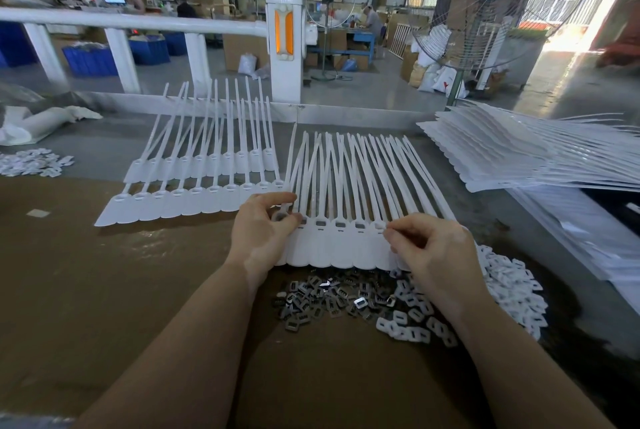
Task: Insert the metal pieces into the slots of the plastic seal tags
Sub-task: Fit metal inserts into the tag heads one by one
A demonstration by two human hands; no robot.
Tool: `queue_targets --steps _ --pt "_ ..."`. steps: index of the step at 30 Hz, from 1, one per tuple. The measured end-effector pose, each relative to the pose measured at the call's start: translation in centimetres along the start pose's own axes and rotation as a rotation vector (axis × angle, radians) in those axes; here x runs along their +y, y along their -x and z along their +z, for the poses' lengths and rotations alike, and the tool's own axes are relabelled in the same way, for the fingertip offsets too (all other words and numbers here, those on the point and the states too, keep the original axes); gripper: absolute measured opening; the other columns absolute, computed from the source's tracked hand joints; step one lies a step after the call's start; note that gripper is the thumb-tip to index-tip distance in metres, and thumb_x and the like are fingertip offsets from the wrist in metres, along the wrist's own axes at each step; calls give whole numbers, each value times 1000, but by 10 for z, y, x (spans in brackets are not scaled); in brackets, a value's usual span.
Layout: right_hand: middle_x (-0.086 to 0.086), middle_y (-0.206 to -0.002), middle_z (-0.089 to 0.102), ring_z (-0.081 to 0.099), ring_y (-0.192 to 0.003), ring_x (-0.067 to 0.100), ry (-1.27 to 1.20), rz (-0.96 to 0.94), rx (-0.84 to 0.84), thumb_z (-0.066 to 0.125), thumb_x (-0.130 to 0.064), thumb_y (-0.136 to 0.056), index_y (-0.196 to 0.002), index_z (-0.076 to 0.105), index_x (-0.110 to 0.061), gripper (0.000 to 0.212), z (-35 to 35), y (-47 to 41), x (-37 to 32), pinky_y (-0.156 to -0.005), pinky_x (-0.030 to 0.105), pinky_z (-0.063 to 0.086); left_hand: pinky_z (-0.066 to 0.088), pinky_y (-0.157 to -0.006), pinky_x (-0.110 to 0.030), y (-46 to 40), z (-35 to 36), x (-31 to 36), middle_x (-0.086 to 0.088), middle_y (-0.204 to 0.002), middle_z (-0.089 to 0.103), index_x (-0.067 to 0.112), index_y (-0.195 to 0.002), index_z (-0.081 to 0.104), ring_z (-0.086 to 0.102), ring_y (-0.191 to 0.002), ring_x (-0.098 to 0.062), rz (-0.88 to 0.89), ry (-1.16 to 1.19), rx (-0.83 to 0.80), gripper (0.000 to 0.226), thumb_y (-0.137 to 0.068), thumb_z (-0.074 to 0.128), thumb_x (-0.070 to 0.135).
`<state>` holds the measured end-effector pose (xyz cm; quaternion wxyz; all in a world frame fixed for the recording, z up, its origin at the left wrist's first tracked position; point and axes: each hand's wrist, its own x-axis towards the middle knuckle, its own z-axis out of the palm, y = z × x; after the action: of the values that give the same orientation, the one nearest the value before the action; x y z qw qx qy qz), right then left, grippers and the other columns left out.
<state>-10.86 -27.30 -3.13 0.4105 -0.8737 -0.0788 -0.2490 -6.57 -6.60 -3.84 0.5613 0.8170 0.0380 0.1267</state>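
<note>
A row of white plastic seal tags (341, 248) lies on the brown worktop (104, 290), its long tails pointing away from the person. The left hand (265, 231) holds the left end of this row, its fingers curled around the first tag. The right hand (429, 248) is at the right end, its fingers pinched close together at a tag slot; what they hold is too small to tell. Just in front of the row lies a heap of metal pieces (332, 300), and beside it a heap of white plastic caps (502, 286). Two more tag rows (194, 193) lie further to the left.
</note>
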Motion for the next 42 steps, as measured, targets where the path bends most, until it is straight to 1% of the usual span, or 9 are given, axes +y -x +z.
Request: queue_targets --steps 7,10,16,18,22,30,35,38,42 --pt "-8 -81 67 64 -77 5 -80 139 0 63 -9 -86 -103 70 -17 20 -5 -5 1 -73 12 49 40 -94 -26 0 0 0 0 -116 56 24 -109 67 50 -102 -12 -1 -4 4 26 -84 69 17" --pt "-3 -77 69 65 -72 7 -121 196 -17 63 -8 -86 -94 70 -16 13 -8 -10 0 -71 17 53 40 -100 -30 1 -1 0 1 -116 57 26 -108 67 50 -102 -11 -8 4 7 25 -84 69 18" --pt "6 -73 70 69 -65 12 -232 326 -88 65 1 -82 -78 65 -11 13 -9 -24 -6 -64 21 57 42 -98 -32 1 -1 1 -1 -117 58 22 -111 67 52 -102 -13 -14 17 -1 28 -84 69 16" --pt "4 -74 70 68 -69 12 -153 300 -94 68 -1 -80 -75 66 -14 14 -7 -28 -6 -68 22 55 43 -99 -35 1 0 1 -2 -118 58 22 -111 67 52 -103 -15 -19 20 -3 29 -83 70 15" --pt "-5 -76 68 63 -75 6 -3 234 -129 72 -7 -78 -75 71 -16 9 -5 -34 -7 -68 11 47 43 -101 -41 1 -1 2 -4 -118 58 23 -112 67 54 -106 -19 -28 31 -13 30 -83 70 15" --pt "-4 -77 65 59 -73 4 105 242 -174 67 -6 -82 -75 66 -17 13 -3 -40 -6 -62 7 41 44 -100 -37 1 0 0 -3 -119 58 23 -112 66 53 -104 -16 -24 33 -14 30 -83 69 15" --pt "1 -87 64 59 -82 14 264 194 -293 57 -5 -89 -86 67 -13 13 0 -44 -10 -74 23 46 44 -99 -39 1 0 0 -2 -118 57 24 -112 66 53 -104 -16 -29 26 -17 29 -84 69 17" --pt "0 -89 58 56 -83 15 341 175 -348 54 -7 -92 -90 66 -11 12 1 -45 -14 -78 28 46 45 -98 -40 0 1 1 -4 -115 58 27 -108 66 54 -104 -19 -43 44 -15 27 -84 69 17" --pt "5 -104 59 58 -95 21 406 184 -426 50 -9 -94 -100 64 -9 15 1 -48 -19 -87 32 46 45 -98 -43 1 0 0 -3 -111 58 29 -106 65 55 -105 -21 -57 66 -16 26 -83 70 17"
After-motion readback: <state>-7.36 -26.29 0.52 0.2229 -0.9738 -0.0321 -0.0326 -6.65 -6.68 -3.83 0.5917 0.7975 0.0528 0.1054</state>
